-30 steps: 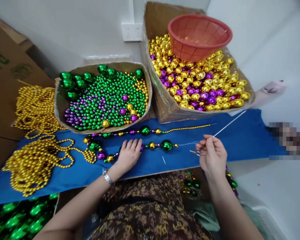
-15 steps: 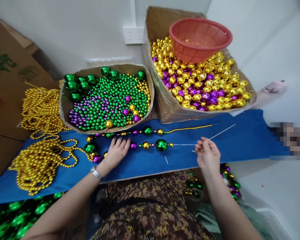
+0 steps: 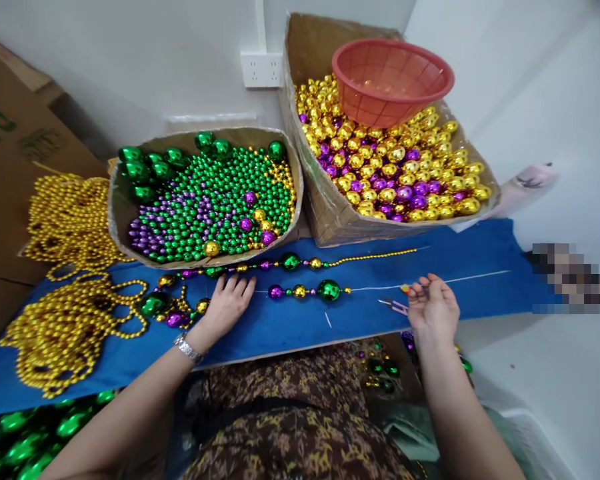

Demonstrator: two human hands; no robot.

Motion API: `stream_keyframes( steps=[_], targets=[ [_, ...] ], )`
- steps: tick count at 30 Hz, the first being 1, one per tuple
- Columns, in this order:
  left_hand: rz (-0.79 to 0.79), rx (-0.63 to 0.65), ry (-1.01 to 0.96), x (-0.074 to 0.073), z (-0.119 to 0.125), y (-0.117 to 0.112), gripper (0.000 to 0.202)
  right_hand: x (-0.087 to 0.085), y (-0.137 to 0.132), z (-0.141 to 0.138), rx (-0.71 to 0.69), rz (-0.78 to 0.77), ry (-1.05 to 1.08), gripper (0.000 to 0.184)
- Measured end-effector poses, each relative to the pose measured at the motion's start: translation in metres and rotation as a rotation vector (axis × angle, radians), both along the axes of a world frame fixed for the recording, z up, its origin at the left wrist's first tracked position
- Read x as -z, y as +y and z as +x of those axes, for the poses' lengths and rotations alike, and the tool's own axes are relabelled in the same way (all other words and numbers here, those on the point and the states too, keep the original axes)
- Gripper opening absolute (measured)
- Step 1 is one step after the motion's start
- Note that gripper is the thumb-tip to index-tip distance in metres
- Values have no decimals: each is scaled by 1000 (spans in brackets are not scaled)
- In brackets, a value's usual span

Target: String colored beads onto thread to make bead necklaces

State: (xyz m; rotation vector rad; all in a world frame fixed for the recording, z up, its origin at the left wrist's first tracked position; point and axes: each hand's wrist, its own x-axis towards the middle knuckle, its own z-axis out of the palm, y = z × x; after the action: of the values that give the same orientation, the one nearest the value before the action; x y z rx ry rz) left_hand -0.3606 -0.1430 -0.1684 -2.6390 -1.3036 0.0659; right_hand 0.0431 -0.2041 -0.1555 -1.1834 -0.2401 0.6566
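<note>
A person's left hand (image 3: pixel 227 303) rests palm down on a blue-covered bench (image 3: pixel 290 327), fingers bent over the line of a bead strand (image 3: pixel 329 291); whether they grip it cannot be told. From that hand, purple, gold and green balls stretch toward 3 o'clock, ending at a white string (image 3: pixel 485 275) that runs on past the right hand (image 3: pixel 435 313). The right hand is closed around a pair of snips (image 3: pixel 400 308), blades pointing to 9 o'clock. Gold bead chains (image 3: pixel 60 333) lie heaped at 9 o'clock from the left hand, a carton (image 3: pixel 300 230) of small beads near 12. A bigger carton (image 3: pixel 330 230), a red basket (image 3: pixel 395 100) atop its gold and purple balls, stands between 11 and 12 o'clock from the right hand.
</note>
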Motion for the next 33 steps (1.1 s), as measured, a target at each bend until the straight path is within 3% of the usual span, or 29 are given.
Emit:
stream_keyframes(
  steps=[5, 9, 12, 15, 19, 23, 27, 33],
  targets=[
    [-18, 0, -204, -16, 24, -11, 51, -26, -7, -29, -90, 29, -62, 41],
    [-123, 177, -421, -26, 84, -29, 59, -61, -16, -57, -197, 96, -133, 34],
    [-148, 297, -489, -19, 132, -31, 62, -81, -22, -68, -233, 121, -157, 27],
    [-155, 315, -503, -6, 159, -27, 56, -88, -24, -67, -216, 123, -142, 24],
    [-212, 263, -403, 3, 158, -26, 42, -83, -22, -50, -132, 73, -140, 27],
    [-235, 170, -357, 0, 145, -30, 46, -73, -14, -28, 0, 69, -139, 17],
    [-225, 70, -325, -1, 136, -30, 50, -59, -7, -19, -16, 22, -83, 12],
    [-233, 4, -314, -2, 126, -31, 50, -41, -4, -22, -21, 66, -136, 20]
  ],
)
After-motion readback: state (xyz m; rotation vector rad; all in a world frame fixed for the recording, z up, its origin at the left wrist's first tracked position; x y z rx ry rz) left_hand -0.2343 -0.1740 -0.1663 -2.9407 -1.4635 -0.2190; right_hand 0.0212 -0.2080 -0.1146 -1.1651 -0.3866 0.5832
